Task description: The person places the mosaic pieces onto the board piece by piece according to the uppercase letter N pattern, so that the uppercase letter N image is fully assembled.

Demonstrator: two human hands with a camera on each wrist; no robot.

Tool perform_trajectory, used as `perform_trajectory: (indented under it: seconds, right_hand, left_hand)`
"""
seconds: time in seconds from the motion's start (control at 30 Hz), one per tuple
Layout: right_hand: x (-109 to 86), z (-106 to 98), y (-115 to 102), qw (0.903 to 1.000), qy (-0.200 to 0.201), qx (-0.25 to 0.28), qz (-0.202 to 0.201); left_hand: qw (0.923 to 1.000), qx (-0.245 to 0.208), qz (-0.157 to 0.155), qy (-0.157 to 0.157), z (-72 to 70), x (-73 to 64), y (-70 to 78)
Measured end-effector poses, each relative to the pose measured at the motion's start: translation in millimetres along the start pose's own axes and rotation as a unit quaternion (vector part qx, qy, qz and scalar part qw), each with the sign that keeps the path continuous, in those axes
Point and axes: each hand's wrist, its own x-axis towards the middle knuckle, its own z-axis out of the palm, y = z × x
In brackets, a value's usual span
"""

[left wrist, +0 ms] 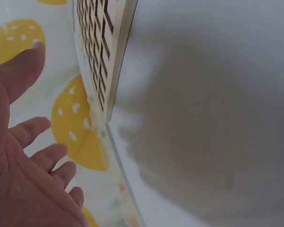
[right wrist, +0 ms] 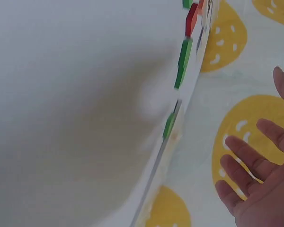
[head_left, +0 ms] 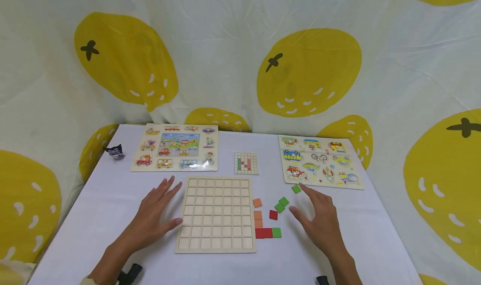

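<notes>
A wooden grid board (head_left: 217, 250) with bare square cells lies in the middle of the white table. My left hand (head_left: 152, 216) hovers at its left edge, fingers spread, holding nothing; the left wrist view shows its shadow on the cloth. Off the board's right side lie small square tiles: orange tiles (head_left: 257, 219), red tiles (head_left: 264, 233), a single red tile (head_left: 273, 215) and green tiles (head_left: 282, 204). My right hand (head_left: 319, 218) is spread and holds nothing, its index fingertip close by a lone green tile (head_left: 296, 189). In the right wrist view its fingers (right wrist: 248, 161) are extended.
Behind the board lies a small pattern card (head_left: 246, 163) with green and red squares. A vehicle puzzle (head_left: 174, 147) lies back left, another puzzle (head_left: 319, 162) back right. A small dark figurine (head_left: 115, 152) stands at the far left. A lemon-print curtain (head_left: 225, 68) hangs behind the table.
</notes>
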Motion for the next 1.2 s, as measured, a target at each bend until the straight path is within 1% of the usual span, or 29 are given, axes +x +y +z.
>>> perform_trajectory:
  seconds: [0.1,0.17,0.3,0.47,0.6,0.77,0.93,1.03,1.2]
  right_hand:
    - [1.5,9,-5,0.9991,-0.009,0.04,-0.007]
    - [2.4,14,-10,0.9981,-0.015,0.059,-0.013]
    - [4.6,23,-20,0.9964,-0.034,0.077,-0.012]
    - [9.6,33,-33,0.9944,-0.063,0.085,0.004]
    - [14.5,40,-42,0.9927,-0.084,0.085,0.015]
    - [21.0,49,-49,0.9905,-0.098,0.095,0.014]
    - [28.7,57,-56,0.99,-0.114,0.082,-0.008]
    - [33.3,62,-60,0.9895,-0.125,0.07,-0.019]
    - [39.0,69,-64,0.9903,-0.13,0.034,-0.033]
  left_hand:
    - [0.9996,-0.028,0.006,-0.008,7.0,-1.3,-2.2]
    - [0.9993,-0.035,0.012,-0.008,11.0,-2.5,-3.3]
    - [0.9988,-0.044,0.021,-0.006,16.6,-5.2,-4.2]
    - [0.9981,-0.055,0.012,-0.025,18.7,-8.5,-3.8]
    - [0.9977,-0.053,0.003,-0.041,19.0,-9.4,-3.6]
    - [0.9962,-0.055,-0.016,-0.065,18.6,-9.5,-2.8]
    - [0.9963,-0.047,-0.02,-0.069,18.8,-9.4,-2.4]
    - [0.9959,-0.052,-0.02,-0.071,18.8,-9.7,-3.0]
    - [0.9948,-0.054,-0.023,-0.083,20.7,-8.8,-4.2]
